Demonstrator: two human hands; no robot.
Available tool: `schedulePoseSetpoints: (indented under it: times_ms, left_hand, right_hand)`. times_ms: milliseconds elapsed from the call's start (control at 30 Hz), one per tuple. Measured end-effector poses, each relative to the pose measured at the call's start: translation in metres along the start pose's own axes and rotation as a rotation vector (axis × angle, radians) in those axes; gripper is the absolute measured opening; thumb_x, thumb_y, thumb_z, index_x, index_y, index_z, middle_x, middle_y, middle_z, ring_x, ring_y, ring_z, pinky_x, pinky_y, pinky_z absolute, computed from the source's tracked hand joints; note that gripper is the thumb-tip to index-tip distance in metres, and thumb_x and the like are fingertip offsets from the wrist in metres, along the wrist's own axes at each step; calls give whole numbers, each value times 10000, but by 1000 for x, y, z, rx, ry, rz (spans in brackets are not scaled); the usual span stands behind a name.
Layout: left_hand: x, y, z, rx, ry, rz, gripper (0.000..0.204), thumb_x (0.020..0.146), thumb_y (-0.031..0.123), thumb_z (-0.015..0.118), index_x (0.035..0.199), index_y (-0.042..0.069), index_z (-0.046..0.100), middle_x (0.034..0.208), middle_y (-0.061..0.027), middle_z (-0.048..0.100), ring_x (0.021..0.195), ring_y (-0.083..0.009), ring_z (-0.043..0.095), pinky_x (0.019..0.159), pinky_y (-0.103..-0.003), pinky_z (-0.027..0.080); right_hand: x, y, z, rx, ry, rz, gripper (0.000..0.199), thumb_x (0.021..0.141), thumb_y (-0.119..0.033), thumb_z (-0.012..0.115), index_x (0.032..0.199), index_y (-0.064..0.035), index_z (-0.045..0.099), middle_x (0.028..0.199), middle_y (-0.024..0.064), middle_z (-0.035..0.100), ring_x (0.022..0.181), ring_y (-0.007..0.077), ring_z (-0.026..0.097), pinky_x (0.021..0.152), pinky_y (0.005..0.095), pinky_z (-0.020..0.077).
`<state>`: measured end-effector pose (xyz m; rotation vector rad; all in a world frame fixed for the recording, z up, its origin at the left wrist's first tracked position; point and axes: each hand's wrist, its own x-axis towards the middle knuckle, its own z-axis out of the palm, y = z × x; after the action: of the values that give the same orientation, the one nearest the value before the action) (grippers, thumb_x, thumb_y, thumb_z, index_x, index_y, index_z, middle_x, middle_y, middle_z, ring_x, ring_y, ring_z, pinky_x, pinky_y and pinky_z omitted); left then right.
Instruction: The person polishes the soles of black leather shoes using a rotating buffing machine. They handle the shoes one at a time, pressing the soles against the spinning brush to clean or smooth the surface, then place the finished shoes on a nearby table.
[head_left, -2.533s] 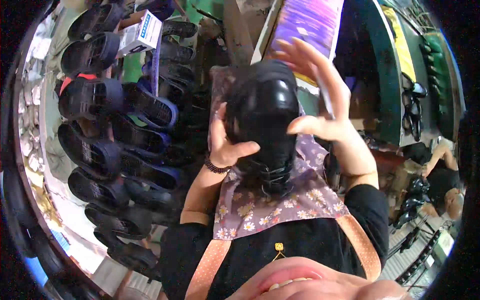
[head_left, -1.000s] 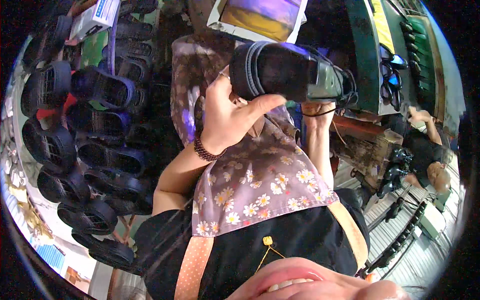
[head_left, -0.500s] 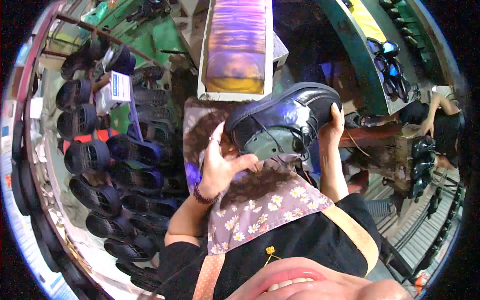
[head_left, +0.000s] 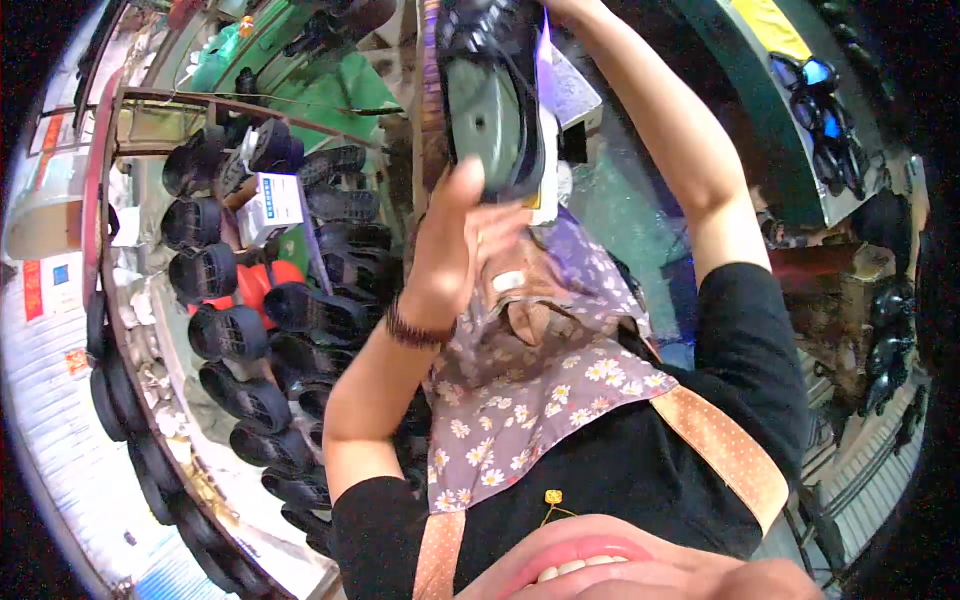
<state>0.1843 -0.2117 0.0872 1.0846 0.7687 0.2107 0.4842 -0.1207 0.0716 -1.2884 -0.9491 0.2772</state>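
Raised higher, shoe (head_left: 490, 100) above left grip (head_left: 455, 255).

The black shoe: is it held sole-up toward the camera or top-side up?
Sole toward the camera. The black shoe shows its grey-green underside and treaded rim, raised high; the left hand supports it from below. The right hand is out of view.

Daylight is bright and even, strongest along the left rim, where the pale wall washes out. The right side falls into deep shadow. Fisheye bending curves the racks of sandals (head_left: 240, 330) and blackens the corners. The raised shoe (head_left: 490, 90) and left hand (head_left: 455, 250) are slightly motion-blurred; colours look soft.
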Motion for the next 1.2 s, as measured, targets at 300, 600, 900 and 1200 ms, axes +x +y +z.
schedulePoseSetpoints:
  times_ms: [300,600,900,1200]
  left_hand:
    - [54,55,-24,257,77,-166,863,871,664,466,1431,52,227,964,-219,668,794,-274,688,699,-368,554]
    - [46,-37,-44,139,739,738,520,960,201,557,1363,-19,312,1004,-65,560,883,-124,509,828,-267,424]
    - [60,-79,-27,629,930,869,562,932,259,548,1344,-73,357,1191,-224,510,1056,-326,505,943,-392,390]
    - [69,-65,-34,886,911,936,489,877,137,478,1316,-60,388,1149,-261,521,1052,-422,498,928,-480,388]
  right_hand:
    - [-22,39,22,-290,270,-220,219,869,-223,628,1003,-50,640,839,193,643,788,316,635,726,360,488]
    - [-216,-41,20,-530,-9,-172,583,578,-299,892,763,-34,406,991,205,578,979,393,556,831,381,464]
    - [-221,-63,34,-610,-23,7,588,565,-299,902,756,-34,414,908,192,574,882,350,566,778,398,470]
    - [-218,-33,-12,-54,279,-87,501,1023,-471,166,1007,-42,426,947,234,673,852,259,661,859,344,487]
